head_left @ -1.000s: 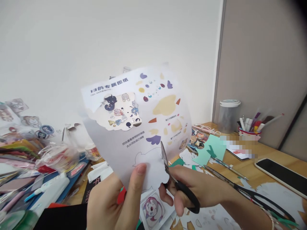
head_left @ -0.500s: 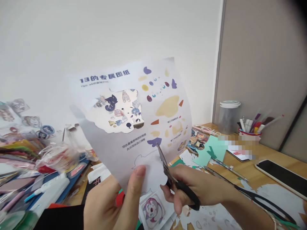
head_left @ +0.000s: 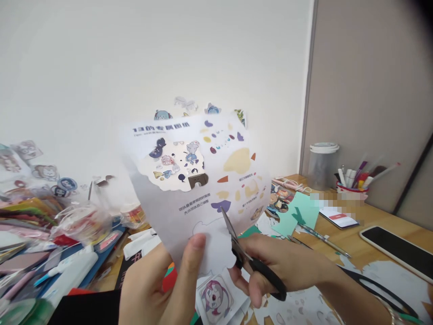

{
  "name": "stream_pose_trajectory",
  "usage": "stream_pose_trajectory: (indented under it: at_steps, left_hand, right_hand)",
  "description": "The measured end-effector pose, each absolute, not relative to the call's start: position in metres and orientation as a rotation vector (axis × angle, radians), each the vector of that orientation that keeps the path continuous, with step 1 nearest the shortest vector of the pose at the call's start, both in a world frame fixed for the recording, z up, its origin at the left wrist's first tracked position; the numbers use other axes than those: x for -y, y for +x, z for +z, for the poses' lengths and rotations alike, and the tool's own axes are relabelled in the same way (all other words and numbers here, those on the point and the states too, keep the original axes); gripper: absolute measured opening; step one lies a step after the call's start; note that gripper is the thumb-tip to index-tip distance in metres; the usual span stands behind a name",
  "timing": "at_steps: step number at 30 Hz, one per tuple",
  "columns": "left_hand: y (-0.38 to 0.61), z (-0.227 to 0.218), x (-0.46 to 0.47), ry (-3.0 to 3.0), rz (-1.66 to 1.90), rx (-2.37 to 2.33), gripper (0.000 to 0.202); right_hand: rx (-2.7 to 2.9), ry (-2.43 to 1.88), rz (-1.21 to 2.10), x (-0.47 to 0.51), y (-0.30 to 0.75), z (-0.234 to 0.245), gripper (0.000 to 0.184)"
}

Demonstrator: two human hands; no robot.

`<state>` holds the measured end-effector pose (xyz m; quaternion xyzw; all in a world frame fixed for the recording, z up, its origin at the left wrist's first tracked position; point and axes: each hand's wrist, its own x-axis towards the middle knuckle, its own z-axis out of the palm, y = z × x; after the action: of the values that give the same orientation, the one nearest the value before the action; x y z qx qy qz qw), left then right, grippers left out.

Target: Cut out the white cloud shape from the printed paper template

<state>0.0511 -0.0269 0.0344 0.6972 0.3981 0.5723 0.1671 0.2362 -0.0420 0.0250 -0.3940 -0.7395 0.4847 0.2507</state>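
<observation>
A printed sheet of paper [head_left: 162,203] stands upright before me, with a large hole cut in its upper left and purple, yellow and red shapes on its right. My left hand [head_left: 162,280] pinches its lower edge, thumb lying on the front. Black-handled scissors [head_left: 243,255] are in my right hand [head_left: 270,257], fingers wrapped round the handles. The blades point up and left, against the sheet beside a thin drawn outline. Below the paper lies a card with a pink-haired cartoon figure [head_left: 214,298].
To the right are a phone [head_left: 399,248], green paper [head_left: 304,205], a pen [head_left: 326,239], a second pair of scissors [head_left: 379,289], a pen cup [head_left: 352,192] and a lidded plastic tub [head_left: 323,167]. Paper scraps cover the front. Plastic bags [head_left: 83,223] and craft supplies crowd the left.
The sheet's upper part has tilted and dropped, baring several cut-out stickers on the wall behind it. Both hands stay nearly in place, the scissors still at the paper.
</observation>
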Motion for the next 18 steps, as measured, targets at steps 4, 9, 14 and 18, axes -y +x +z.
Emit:
stream_pose_trajectory:
  at_steps: [4, 9, 14, 18]
  left_hand:
    - [0.050, 0.037, 0.027, 2.109, 1.574, -1.125, 0.031]
    - [0.051, 0.037, 0.026, 2.123, 1.581, -1.100, 0.029]
    - [0.055, 0.035, 0.027, 2.110, 1.661, -1.039, 0.033]
    - [0.057, 0.034, 0.029, 2.220, 1.652, -1.032, 0.032]
  right_hand:
    - [2.004, -0.998, 1.293, 0.042, 0.234, 0.020, 0.028]
    - [1.951, -0.912, 1.329, 0.039, 0.232, 0.017, 0.029]
    - [1.884, -0.817, 1.325, 0.039, 0.228, 0.019, 0.027]
    - [1.895, -0.736, 1.195, 0.042, 0.225, 0.022, 0.029]
